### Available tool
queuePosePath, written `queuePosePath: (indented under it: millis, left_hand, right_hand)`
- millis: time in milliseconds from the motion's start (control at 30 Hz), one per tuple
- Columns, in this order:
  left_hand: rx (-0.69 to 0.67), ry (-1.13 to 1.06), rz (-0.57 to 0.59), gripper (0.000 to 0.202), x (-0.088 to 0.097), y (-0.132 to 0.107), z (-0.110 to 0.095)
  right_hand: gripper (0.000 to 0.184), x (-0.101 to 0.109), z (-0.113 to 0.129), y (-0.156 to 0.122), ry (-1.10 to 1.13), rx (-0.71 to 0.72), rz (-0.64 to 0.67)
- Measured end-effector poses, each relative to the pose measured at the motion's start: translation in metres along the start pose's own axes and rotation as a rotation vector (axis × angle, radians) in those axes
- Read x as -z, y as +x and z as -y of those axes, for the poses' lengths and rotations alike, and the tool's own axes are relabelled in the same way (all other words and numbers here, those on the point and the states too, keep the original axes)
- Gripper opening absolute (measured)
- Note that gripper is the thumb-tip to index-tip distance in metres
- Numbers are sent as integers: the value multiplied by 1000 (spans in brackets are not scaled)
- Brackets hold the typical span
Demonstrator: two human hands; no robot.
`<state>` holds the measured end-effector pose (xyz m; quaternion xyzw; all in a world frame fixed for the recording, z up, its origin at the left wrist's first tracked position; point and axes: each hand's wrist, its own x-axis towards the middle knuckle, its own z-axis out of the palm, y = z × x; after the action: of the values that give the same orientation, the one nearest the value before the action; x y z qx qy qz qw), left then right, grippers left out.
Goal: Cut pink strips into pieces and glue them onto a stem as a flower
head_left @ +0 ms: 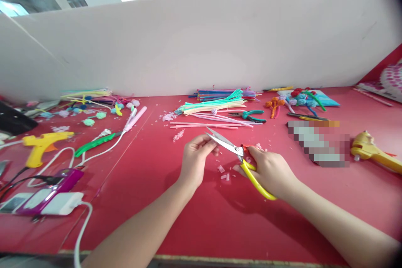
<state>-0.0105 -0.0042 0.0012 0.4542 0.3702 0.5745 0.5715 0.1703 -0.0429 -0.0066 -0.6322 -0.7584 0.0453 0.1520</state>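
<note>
My right hand [271, 171] is wrapped round a pair of scissors [230, 146] with a yellow handle loop and some orange-red near the pivot. The blades are parted and point up and left. Beside their tips, my left hand [197, 155] has thumb and fingers pressed together; whatever they pinch is too small or hidden to make out. Small pink clippings [223, 173] lie on the red table [194, 226] beneath the scissors. Just beyond the hands are pink pipe cleaners [204, 125] and a bundle of turquoise ones [220, 101].
Teal-handled pliers [251, 115] rest behind the scissors. Yellow glue guns lie at left [40, 144] and right [373, 150]. A purple-and-white power strip [47, 199] with cables sits front left. Pipe-cleaner figures [304, 98] stand back right, before a white partition [201, 46].
</note>
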Motion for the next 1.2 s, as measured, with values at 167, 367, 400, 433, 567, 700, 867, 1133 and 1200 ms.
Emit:
queuePosePath:
  millis: [167,367,400,433,567,700,867,1133,1200]
  left_hand:
    - [-24,-34,-33,5,1,0,0]
    - [-18,-31,-41,3,2,0,0]
    - [-14,-28,-44,3,2,0,-1]
    - [-12,-27,-48,3,1,0,-1]
    - [-5,-25,-58,4,0,0,-3]
    - [14,-27,-71,5,0,0,-3]
    - [23,-23,-79,7,0,1,-2]
    - [10,-35,-65,8,1,1,-1]
    - [7,-30,-63,8,2,1,0]
  right_hand:
    - [31,-3,-2,0,-85,15,-16]
    - [32,-5,-4,0,-134,37,-34]
    - [32,-6,-5,0,-138,39,-37]
    - [32,-6,-5,0,-140,40,-39]
    - [34,-7,-5,0,-140,45,-36]
    - [35,-6,-4,1,-153,42,-36]
    - [36,-7,-6,0,-142,46,-44]
    - [37,-7,-6,0,-145,39,-30]
    - [36,-6,-6,0,-150,30,-22]
